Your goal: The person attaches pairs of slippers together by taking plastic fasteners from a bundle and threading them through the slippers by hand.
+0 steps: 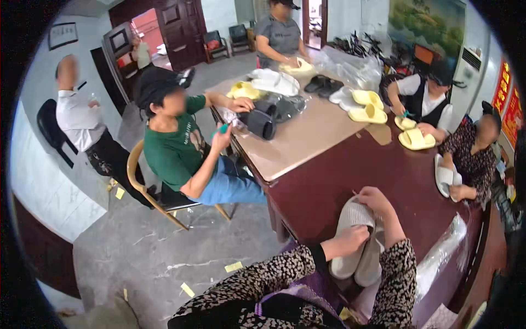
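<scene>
A pair of grey slippers lies in front of me at the table's near edge, with ribbed wide straps. My left hand (349, 240) is closed at the strap opening of the left slipper (345, 263), its fingertips partly hidden. Over the toe end of that slipper bends my right hand (377, 202), its fingers closed on the strap's edge. The other slipper (369, 263) rests alongside, partly covered by my right wrist.
A rolled clear plastic bag (442, 255) lies right of the slippers on the dark red table (312, 192). Farther off are yellow slippers (367, 114), black slippers (323, 86) and a dark grey slipper (258, 122). Co-workers handle slippers around the table; one in a green shirt (175, 148) sits left.
</scene>
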The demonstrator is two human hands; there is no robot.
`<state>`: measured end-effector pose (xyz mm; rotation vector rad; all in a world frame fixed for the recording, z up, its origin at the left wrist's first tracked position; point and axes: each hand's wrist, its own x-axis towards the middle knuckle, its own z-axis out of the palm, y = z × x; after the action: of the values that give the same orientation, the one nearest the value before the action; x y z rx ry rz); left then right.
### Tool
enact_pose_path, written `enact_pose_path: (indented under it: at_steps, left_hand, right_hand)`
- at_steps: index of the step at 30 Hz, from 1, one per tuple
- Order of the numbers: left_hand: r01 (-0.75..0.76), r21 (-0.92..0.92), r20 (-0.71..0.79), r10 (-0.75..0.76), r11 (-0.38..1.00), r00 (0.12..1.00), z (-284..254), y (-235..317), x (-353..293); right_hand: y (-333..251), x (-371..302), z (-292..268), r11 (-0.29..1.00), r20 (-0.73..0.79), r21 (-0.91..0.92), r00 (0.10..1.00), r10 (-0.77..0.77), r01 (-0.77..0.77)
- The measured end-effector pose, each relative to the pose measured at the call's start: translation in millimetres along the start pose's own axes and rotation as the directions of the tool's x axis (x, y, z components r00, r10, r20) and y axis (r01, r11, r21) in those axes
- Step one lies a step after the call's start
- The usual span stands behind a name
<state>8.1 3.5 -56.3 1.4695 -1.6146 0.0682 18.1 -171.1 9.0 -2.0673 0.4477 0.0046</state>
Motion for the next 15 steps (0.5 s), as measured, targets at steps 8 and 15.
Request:
enact_pose_path:
  at_steps: [8, 15]
  left_hand:
    - [-0.017, -0.073, 0.048, 0.02, 0.997, 0.999, -2.7, -2.9, 4.8]
    - [-0.058, 0.067, -0.014, 0.059, 0.996, 0.998, -26.5, 2.0, 11.4]
  right_hand:
    - [32.1, 3.8, 0.9, 0.98, -0.158, 0.13, 0.979, -0.131, 0.152]
    - [10.6, -4.6, -7.8, 0.901, -0.374, 0.396, 0.927, -0.018, 0.177]
